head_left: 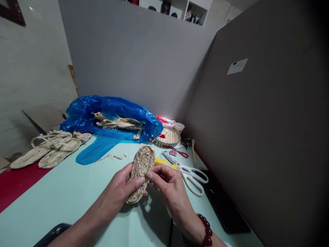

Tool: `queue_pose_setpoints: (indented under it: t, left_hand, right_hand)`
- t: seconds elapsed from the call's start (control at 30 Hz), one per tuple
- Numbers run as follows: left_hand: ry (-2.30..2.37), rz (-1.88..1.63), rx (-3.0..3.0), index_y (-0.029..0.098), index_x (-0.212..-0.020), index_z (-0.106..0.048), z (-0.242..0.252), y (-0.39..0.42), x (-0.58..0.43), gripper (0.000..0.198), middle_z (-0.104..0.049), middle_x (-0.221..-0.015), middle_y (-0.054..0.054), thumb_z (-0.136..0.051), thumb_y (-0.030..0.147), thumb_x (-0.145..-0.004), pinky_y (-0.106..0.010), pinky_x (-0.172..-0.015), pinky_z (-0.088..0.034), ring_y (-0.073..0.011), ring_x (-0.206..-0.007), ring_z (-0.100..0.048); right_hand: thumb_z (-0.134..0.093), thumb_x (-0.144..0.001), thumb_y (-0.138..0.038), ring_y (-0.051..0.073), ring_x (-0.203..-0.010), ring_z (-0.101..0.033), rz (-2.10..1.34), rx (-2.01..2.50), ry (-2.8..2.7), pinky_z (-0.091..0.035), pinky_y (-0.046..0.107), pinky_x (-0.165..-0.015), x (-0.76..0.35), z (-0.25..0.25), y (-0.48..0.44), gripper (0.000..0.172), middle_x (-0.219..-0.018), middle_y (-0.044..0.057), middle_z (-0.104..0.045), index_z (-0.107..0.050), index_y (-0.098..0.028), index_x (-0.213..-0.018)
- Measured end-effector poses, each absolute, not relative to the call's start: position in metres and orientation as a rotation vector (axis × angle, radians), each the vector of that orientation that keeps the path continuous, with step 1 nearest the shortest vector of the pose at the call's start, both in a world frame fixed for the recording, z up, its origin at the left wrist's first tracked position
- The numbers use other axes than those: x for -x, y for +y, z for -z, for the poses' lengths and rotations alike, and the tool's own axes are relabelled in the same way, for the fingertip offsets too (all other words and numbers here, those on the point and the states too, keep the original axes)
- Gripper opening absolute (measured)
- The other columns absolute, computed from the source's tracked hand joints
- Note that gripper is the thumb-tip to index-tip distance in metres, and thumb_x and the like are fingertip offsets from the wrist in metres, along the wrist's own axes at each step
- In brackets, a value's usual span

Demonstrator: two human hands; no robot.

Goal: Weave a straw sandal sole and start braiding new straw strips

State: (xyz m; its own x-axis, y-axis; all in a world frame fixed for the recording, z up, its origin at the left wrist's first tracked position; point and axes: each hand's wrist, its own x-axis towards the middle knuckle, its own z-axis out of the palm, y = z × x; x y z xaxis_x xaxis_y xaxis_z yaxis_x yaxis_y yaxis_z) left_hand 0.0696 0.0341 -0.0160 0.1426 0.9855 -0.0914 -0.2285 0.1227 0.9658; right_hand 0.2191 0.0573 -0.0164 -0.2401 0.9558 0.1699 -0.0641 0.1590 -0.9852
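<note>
A small oval sole of braided straw (142, 171) is held up at a slant above the table. Around its left side and lower part my left hand (125, 183) is closed, thumb lying across the face and fingers behind. At the sole's right edge my right hand (167, 181) pinches thumb and forefinger together; what lies between the fingertips is too small to make out. A dark red bead bracelet (205, 228) circles the right wrist. Just beyond that hand lie white-handled scissors (191, 175) and a yellow tool (164, 162), partly hidden by the fingers.
Finished straw sandals (58, 149) lie at the left on a red strip. A blue plastic bag (115, 103) with bundled straw (118, 122) stands at the back, beside a woven basket (168, 136). Red-handled scissors (183, 154) and a black flat object (226, 206) are at right, along a grey partition (244, 130).
</note>
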Motion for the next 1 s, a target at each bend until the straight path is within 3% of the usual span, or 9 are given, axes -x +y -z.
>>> queue_pose_setpoints:
  t: [0.17, 0.3, 0.43, 0.53, 0.63, 0.7, 0.8, 1.0]
  left_hand:
    - [0.868, -1.064, -0.883, 0.016, -0.105, -0.067, 0.016, 0.037, -0.066, 0.04, -0.071, -0.085, -0.006, -0.071, 0.045, -0.079, -0.028, -0.069, -0.047, -0.0172, -0.072, -0.064]
    - [0.841, -0.998, -0.902, 0.014, -0.088, -0.07, 0.016, 0.035, -0.063, 0.023, -0.066, -0.069, -0.003, -0.071, 0.036, -0.08, -0.026, -0.065, -0.045, -0.0143, -0.065, -0.057]
    - [0.756, -0.985, -0.878, 0.015, -0.082, -0.069, 0.014, 0.032, -0.062, 0.015, -0.062, -0.068, -0.002, -0.067, 0.03, -0.083, -0.024, -0.063, -0.041, -0.0127, -0.065, -0.049]
    - [0.673, -0.972, -0.854, 0.014, -0.081, -0.069, 0.014, 0.03, -0.063, 0.013, -0.061, -0.066, -0.002, -0.064, 0.026, -0.085, -0.026, -0.064, -0.04, -0.013, -0.063, -0.047]
    - [0.568, -0.94, -0.756, 0.013, -0.08, -0.069, 0.015, 0.028, -0.065, 0.012, -0.058, -0.061, -0.002, -0.062, 0.021, -0.085, -0.028, -0.063, -0.04, -0.0126, -0.058, -0.046]
    - [0.488, -0.914, -0.691, 0.012, -0.076, -0.07, 0.016, 0.026, -0.067, 0.012, -0.056, -0.058, -0.001, -0.063, 0.019, -0.083, -0.028, -0.061, -0.04, -0.0116, -0.055, -0.045]
    - [0.421, -0.885, -0.634, 0.013, -0.073, -0.07, 0.015, 0.024, -0.07, 0.009, -0.054, -0.057, 0.0, -0.068, 0.018, -0.079, -0.028, -0.06, -0.04, -0.0109, -0.053, -0.044]
    - [0.43, -0.896, -0.638, 0.011, -0.08, -0.07, 0.015, 0.023, -0.072, 0.01, -0.055, -0.057, -0.001, -0.072, 0.02, -0.077, -0.027, -0.06, -0.039, -0.0109, -0.053, -0.044]
  right_hand:
    - [-0.073, -0.076, -0.033, 0.009, -0.056, -0.047, -1.312, 0.9, -1.349, -0.037, 0.021, -0.055, -0.219, 0.02, 0.063, 0.021, -0.061, -0.003, -0.059, -0.066, -0.016, -0.067]
    - [-0.075, -0.076, -0.035, 0.009, -0.059, -0.045, -1.34, 0.867, -1.381, -0.037, 0.021, -0.059, -0.224, 0.017, 0.069, 0.023, -0.061, -0.004, -0.057, -0.066, -0.016, -0.067]
    - [-0.077, -0.075, -0.036, 0.01, -0.061, -0.048, -1.403, 0.806, -1.415, -0.04, 0.021, -0.063, -0.227, 0.01, 0.07, 0.024, -0.062, -0.004, -0.056, -0.065, -0.017, -0.067]
    - [-0.076, -0.078, -0.035, 0.014, -0.078, -0.057, -1.465, 0.69, -1.451, -0.045, 0.024, -0.075, -0.228, 0.007, 0.068, 0.02, -0.081, 0.0, -0.065, -0.071, -0.018, -0.087]
    - [-0.07, -0.086, -0.031, 0.018, -0.098, -0.061, -1.641, 0.466, -1.453, -0.044, 0.03, -0.091, -0.228, 0.009, 0.066, 0.03, -0.108, 0.005, -0.068, -0.068, -0.02, -0.114]
    - [-0.07, -0.087, -0.03, 0.02, -0.105, -0.062, -1.767, 0.375, -1.398, -0.044, 0.033, -0.095, -0.229, 0.013, 0.065, 0.036, -0.117, 0.008, -0.067, -0.066, -0.021, -0.121]
    - [-0.075, -0.083, -0.03, 0.022, -0.108, -0.064, -1.848, 0.355, -1.317, -0.044, 0.035, -0.097, -0.228, 0.019, 0.067, 0.039, -0.122, 0.01, -0.068, -0.068, -0.019, -0.119]
    - [-0.082, -0.073, -0.033, 0.022, -0.098, -0.068, -1.812, 0.43, -1.273, -0.049, 0.031, -0.09, -0.224, 0.025, 0.069, 0.036, -0.111, 0.008, -0.073, -0.074, -0.016, -0.105]
